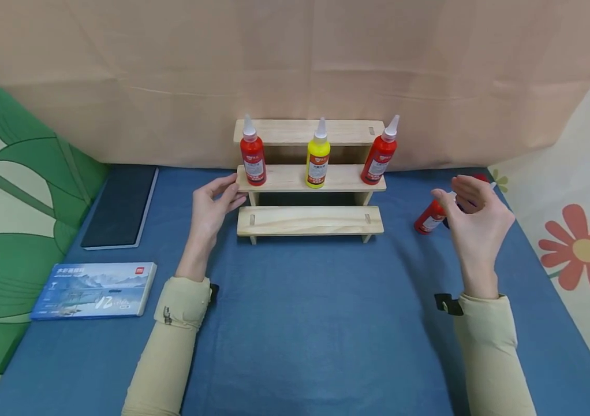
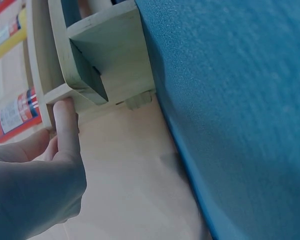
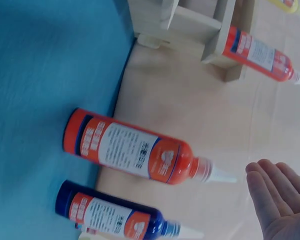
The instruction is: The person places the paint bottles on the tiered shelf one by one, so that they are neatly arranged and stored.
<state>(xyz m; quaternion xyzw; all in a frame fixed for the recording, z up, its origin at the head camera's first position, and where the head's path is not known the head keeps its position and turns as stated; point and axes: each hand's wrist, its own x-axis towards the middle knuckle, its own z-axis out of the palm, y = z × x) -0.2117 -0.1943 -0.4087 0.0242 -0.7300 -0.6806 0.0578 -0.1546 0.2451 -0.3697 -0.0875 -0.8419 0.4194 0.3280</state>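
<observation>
A three-tier wooden shelf (image 1: pixel 309 221) carries a red paint bottle (image 1: pixel 253 159), a yellow paint bottle (image 1: pixel 318 164) and another red paint bottle (image 1: pixel 380 159) upright on its middle tier. My left hand (image 1: pixel 214 205) pinches the left end of that tier, thumb and index finger at the board's edge in the left wrist view. Off to the right, my right hand (image 1: pixel 479 222) hovers by a standing red bottle (image 1: pixel 430 218), fingers apart from the thumb and holding nothing. Beside that bottle stands a dark blue bottle (image 3: pixel 115 215), mostly hidden by the hand in the head view.
At the left lie a dark notebook (image 1: pixel 119 205) and a flat blue box (image 1: pixel 94 290) with a landscape picture. A blue cloth (image 1: pixel 316 323) covers the table. Behind the shelf hangs a beige cloth (image 1: pixel 170 75). A red item (image 1: pixel 480 177) shows partly behind the right hand.
</observation>
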